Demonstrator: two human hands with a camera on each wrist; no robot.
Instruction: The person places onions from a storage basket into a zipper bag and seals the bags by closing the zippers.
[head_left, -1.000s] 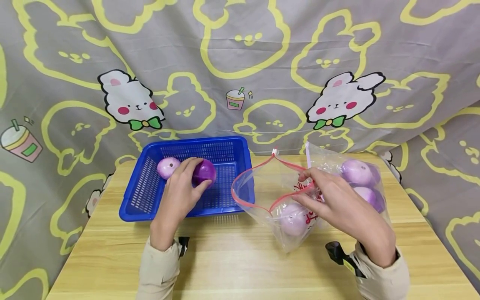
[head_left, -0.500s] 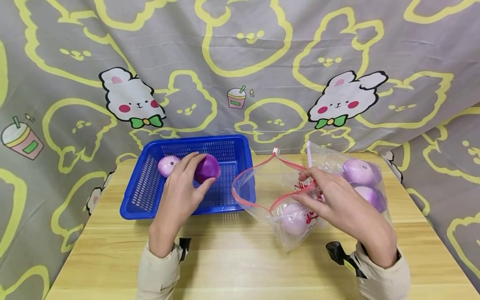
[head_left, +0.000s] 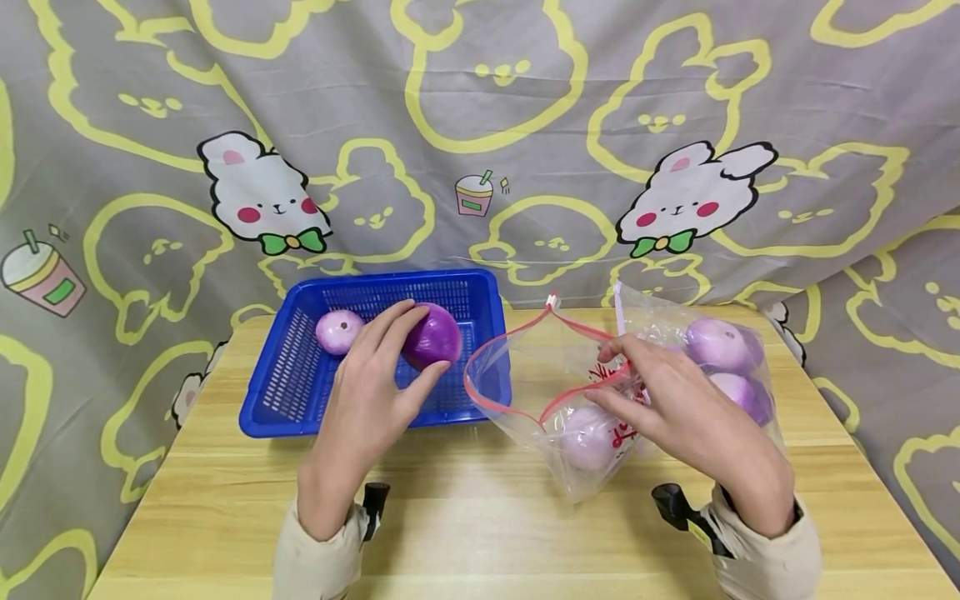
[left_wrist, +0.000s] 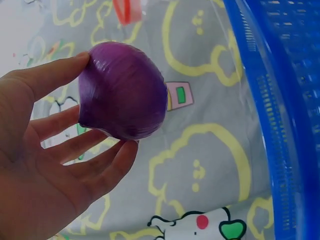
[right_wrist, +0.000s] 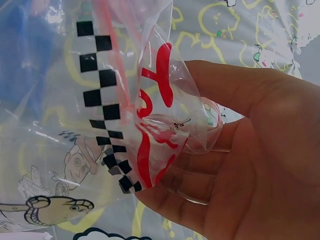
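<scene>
My left hand (head_left: 375, 387) holds a dark purple onion (head_left: 433, 337) between thumb and fingers, above the right part of the blue basket (head_left: 262, 417). In the left wrist view the onion (left_wrist: 122, 90) shows smooth and shiny, with the thumb on one side and the fingertips under it. My right hand (head_left: 675, 400) pinches the edge of a clear zip bag (head_left: 517, 358) with a red seal, whose mouth gapes toward the basket. A pale onion (head_left: 588, 437) lies inside that bag. The right wrist view shows the bag's plastic (right_wrist: 160, 100) with red lettering and a black checker strip.
Another pale onion (head_left: 340, 332) sits at the left in the basket. Behind the right hand, a second clear bag (head_left: 652, 321) holds onions (head_left: 720, 343). All stand on a wooden table (head_left: 480, 533), backed by a grey patterned cloth (head_left: 525, 167).
My left hand has lifted the purple onion and carried it to the right, away from the pale one. The right hand and the bag stay where they were.
</scene>
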